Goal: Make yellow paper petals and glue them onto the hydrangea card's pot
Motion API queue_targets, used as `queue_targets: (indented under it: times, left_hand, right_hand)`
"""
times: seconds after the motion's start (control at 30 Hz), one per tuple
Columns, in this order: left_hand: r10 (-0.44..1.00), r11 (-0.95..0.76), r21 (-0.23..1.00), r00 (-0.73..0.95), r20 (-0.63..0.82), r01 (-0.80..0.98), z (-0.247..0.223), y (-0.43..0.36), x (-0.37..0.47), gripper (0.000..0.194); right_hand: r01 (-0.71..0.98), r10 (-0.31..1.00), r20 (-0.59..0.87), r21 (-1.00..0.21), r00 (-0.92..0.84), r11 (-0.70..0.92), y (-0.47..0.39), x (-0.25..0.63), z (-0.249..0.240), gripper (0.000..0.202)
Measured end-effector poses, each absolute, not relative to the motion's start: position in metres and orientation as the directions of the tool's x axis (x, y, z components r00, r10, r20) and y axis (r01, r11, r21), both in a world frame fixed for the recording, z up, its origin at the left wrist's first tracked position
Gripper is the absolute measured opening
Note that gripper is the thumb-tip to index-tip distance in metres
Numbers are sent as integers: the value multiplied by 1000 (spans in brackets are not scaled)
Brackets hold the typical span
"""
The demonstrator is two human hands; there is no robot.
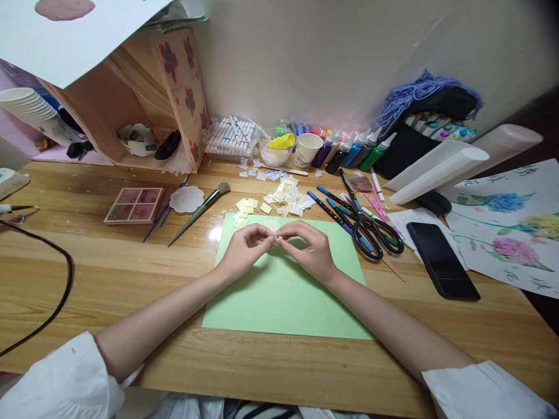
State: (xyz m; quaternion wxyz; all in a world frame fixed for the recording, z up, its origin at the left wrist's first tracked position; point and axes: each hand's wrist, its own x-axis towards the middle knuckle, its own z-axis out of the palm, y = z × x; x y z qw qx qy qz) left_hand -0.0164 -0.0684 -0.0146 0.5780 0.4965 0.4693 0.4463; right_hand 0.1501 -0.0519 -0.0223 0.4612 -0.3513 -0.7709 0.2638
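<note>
My left hand (248,247) and my right hand (311,249) meet fingertip to fingertip above a light green sheet of paper (283,302). Both are closed in a pinch on a small pale yellow piece of paper (276,237), mostly covered by the fingers. Just beyond the hands lies a loose pile of cream paper pieces (288,195). Left of that pile are several yellow paper squares (247,205), some near the sheet's far edge.
Black-handled scissors (371,233) lie across pens at the right, beside a phone (442,261). A makeup brush (198,214), a white flower-shaped palette (187,199) and a pink palette box (134,205) lie left. A paper cup (308,150) and paint bottles (349,152) line the wall.
</note>
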Motion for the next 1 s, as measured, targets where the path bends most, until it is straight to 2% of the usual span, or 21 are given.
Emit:
queue_targets:
  times: [0.2, 0.3, 1.0]
  left_hand:
    - [983, 128, 990, 140, -117, -66, -16, -68, -17, 25]
    - [984, 122, 991, 142, -112, -61, -16, -67, -18, 26]
    - [976, 116, 993, 186, -112, -9, -17, -69, -16, 22]
  right_hand:
    - [338, 678, 643, -588, -356, 735, -54, 151, -24, 16]
    - [349, 654, 666, -554, -359, 756, -55, 151, -25, 18]
    - [391, 697, 659, -585, -281, 710, -55, 150, -23, 11]
